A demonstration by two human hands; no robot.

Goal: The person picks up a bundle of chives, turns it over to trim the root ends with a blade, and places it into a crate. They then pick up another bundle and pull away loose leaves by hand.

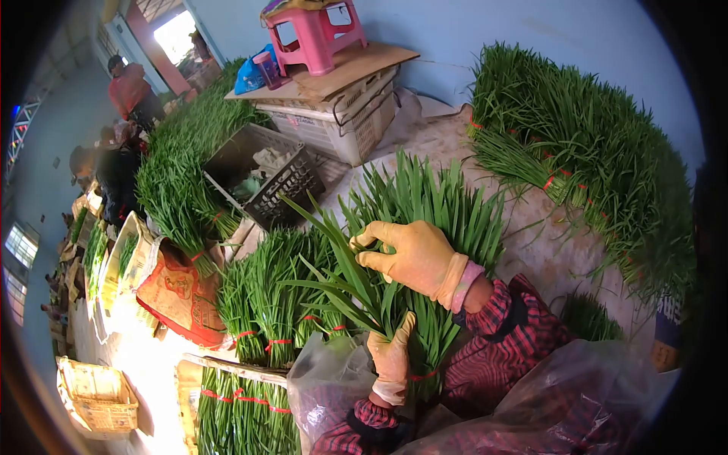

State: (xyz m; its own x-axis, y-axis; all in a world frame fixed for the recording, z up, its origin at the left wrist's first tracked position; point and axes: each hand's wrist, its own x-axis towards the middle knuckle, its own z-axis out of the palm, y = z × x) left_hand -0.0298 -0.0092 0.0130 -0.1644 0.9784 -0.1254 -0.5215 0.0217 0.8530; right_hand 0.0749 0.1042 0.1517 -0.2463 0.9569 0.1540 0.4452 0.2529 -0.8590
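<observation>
My left hand [390, 359], in a pale yellow-orange glove, is closed round the lower end of a bunch of long flat green leaves [350, 280]. The leaves fan out up and to the left. Just above it, my right hand [417, 256], gloved alike, is bent with thumb and fingertips drawn together beside the upper blades. Whatever its fingertips pinch is too small to make out. Behind both hands stands a thick mass of the same greens [425, 193], with a red band [425, 374] low down. Clear plastic sheeting [334, 371] covers part of my lap.
Red-banded bundles [265, 303] stand to the left, more [201, 144] behind. A large pile [569, 144] lies right, by the wall. Ahead are a dark crate [265, 182], a white crate [341, 121] and a pink stool [318, 38]. Other people [130, 91] are far left.
</observation>
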